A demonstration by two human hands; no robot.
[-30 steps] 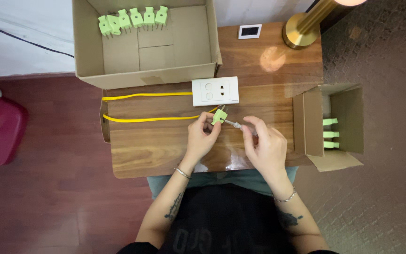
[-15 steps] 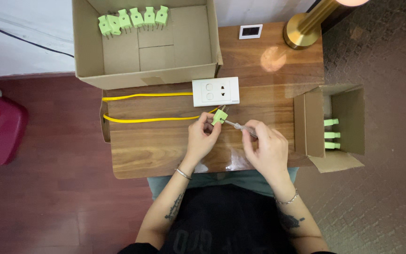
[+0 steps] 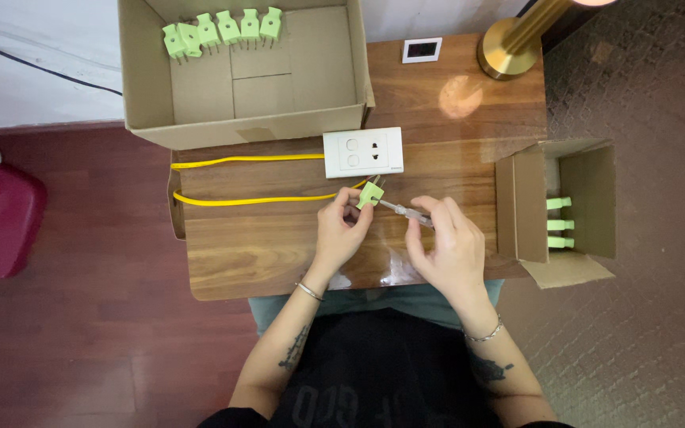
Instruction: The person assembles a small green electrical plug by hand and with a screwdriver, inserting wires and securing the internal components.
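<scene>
Left hand [image 3: 341, 230] grasps green plug [image 3: 369, 194] near counter [image 3: 279, 246] middle, just below white socket plate [image 3: 363, 152]. Right hand [image 3: 447, 242] grips screwdriver [image 3: 406, 212], tip at plug. Nothing shifted since half second ago: screw work goes on. Yellow cable [image 3: 255, 200] runs toward left edge.

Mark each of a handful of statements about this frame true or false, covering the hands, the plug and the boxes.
1. The left hand holds a green plug on the yellow cable. True.
2. The right hand is empty. False: it holds a screwdriver pointed at the plug.
3. The large cardboard box holds a row of green plugs. True.
4. The small box on the right holds nothing. False: green plugs lie in it.
5. The white socket plate lies in the large box. False: it rests on the wooden table.
</scene>
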